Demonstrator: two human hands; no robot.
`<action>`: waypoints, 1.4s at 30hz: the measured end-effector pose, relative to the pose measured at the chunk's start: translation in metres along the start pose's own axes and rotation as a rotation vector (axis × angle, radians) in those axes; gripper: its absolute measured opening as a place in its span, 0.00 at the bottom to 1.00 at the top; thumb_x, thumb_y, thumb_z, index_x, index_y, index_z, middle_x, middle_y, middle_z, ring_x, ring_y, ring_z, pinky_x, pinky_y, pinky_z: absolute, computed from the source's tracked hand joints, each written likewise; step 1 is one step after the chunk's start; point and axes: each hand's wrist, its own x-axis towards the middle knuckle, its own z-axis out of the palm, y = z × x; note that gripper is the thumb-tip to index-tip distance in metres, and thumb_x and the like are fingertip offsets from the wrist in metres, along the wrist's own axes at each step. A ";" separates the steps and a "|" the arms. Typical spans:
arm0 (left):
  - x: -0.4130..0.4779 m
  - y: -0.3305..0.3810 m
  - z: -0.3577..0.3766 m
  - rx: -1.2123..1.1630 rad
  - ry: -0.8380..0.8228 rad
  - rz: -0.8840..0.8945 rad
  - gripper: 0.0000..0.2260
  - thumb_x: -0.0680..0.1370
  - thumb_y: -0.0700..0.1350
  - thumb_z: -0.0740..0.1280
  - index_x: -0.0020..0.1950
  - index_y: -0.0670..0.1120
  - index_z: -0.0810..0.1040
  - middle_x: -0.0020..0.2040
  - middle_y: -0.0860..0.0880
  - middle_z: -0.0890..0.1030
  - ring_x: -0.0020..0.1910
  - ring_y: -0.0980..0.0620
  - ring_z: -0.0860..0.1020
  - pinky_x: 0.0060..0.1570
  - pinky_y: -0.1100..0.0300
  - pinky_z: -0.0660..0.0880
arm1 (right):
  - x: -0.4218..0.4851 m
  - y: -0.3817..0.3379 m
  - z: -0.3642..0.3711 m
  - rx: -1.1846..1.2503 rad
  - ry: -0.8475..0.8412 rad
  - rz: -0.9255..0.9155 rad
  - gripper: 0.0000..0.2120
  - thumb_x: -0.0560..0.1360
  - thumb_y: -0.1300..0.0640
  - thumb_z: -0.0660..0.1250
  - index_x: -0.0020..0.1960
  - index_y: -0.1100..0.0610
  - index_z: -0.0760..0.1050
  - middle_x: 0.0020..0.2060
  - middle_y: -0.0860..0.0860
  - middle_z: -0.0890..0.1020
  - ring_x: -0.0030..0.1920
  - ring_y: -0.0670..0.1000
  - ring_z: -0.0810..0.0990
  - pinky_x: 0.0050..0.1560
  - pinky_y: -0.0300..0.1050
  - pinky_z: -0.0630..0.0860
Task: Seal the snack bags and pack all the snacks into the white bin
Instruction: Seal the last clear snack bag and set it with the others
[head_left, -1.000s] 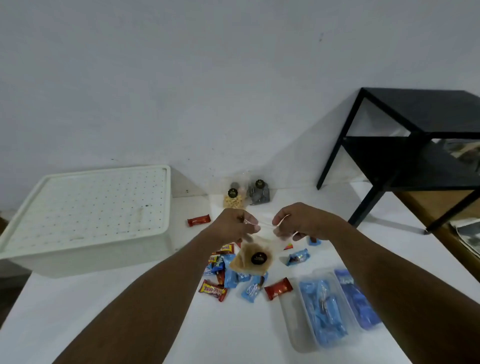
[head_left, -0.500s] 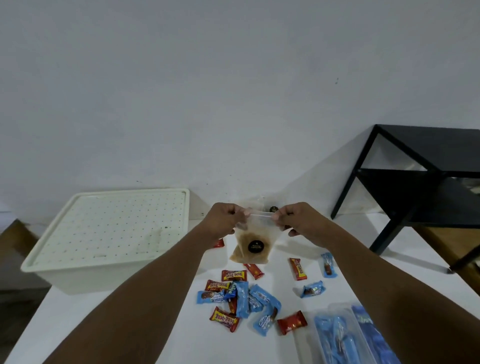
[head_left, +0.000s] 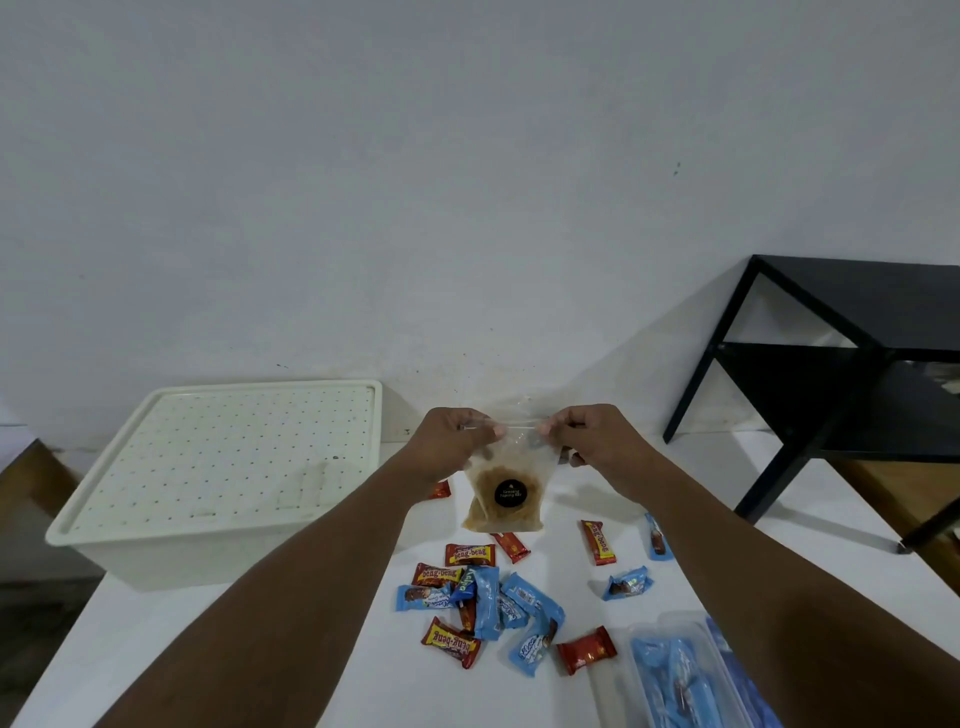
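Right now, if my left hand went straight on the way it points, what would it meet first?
Probably the right hand: the left hand pinches the snack bag top, fingers aimed along the seal.

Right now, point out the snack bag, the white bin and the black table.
snack bag (head_left: 510, 492), head view, on its round black label.
white bin (head_left: 218, 457), head view, on its dotted lid.
black table (head_left: 893, 301), head view, on its top.

At frame centre, the left grip (head_left: 451, 442) and right grip (head_left: 589, 435) pinch the top strip of a clear plastic bag of tan snacks (head_left: 506, 501). Below it, red and blue wrapped candies (head_left: 485, 597) lie on the white desk (head_left: 260, 649). A lidded white plastic bin (head_left: 218, 457) sits at left.
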 end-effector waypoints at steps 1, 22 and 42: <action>0.000 0.001 0.000 -0.024 0.005 0.007 0.08 0.76 0.47 0.74 0.50 0.43 0.84 0.47 0.45 0.86 0.46 0.47 0.83 0.43 0.57 0.75 | 0.000 0.001 0.000 0.039 -0.006 0.006 0.10 0.75 0.57 0.73 0.49 0.64 0.83 0.38 0.56 0.82 0.36 0.49 0.78 0.37 0.38 0.74; -0.009 0.001 0.006 -0.076 -0.070 -0.023 0.05 0.75 0.45 0.74 0.45 0.43 0.84 0.40 0.46 0.86 0.43 0.50 0.83 0.45 0.55 0.75 | -0.009 0.008 0.018 0.079 0.084 -0.004 0.10 0.74 0.56 0.73 0.47 0.63 0.82 0.36 0.53 0.80 0.35 0.47 0.74 0.35 0.40 0.69; -0.008 -0.003 -0.008 -0.215 -0.016 -0.019 0.11 0.78 0.45 0.71 0.52 0.38 0.83 0.49 0.42 0.86 0.50 0.46 0.85 0.49 0.56 0.79 | -0.011 -0.001 0.015 0.092 0.044 0.016 0.09 0.74 0.54 0.73 0.48 0.60 0.84 0.35 0.51 0.80 0.37 0.48 0.74 0.37 0.40 0.69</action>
